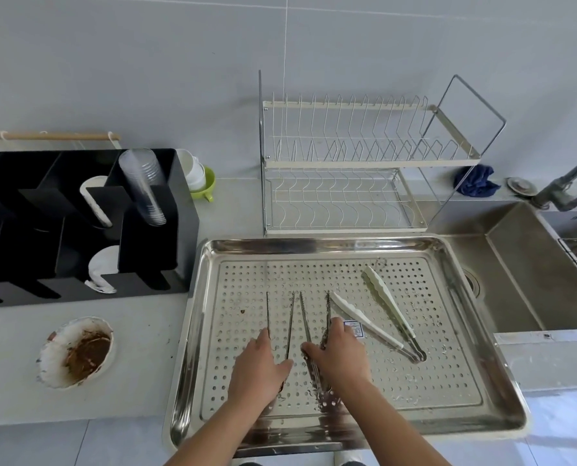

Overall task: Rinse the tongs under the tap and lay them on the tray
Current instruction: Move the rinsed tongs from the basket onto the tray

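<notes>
Three pairs of tongs lie on the perforated stainless tray [455, 375]: two slim all-metal pairs side by side near its middle, their thin arms spread in narrow V shapes pointing away from the person, and a third pair, the white-tipped tongs [386, 312], lying apart to the right with scalloped pale tips and a steel hinge end toward the near right; the left hand [262, 368] is curled around the hinge end of the left metal tongs [289, 326], fingers closed over it against the tray; the right hand [339, 353] likewise grips the right metal tongs [305, 317], thumb and fingers pinched on the arms; the tray is shiny, raised-rimmed and dotted with round holes, with water beads across it; to its right sits a brushed steel sink [515, 270] under a grey tap [564, 190]; behind stands a wire dish rack [364, 163]; to the left, a black divided organiser [152, 250] holds clear stacked cups [144, 183], and a dirty white bowl [78, 351] rests on the counter.
</notes>
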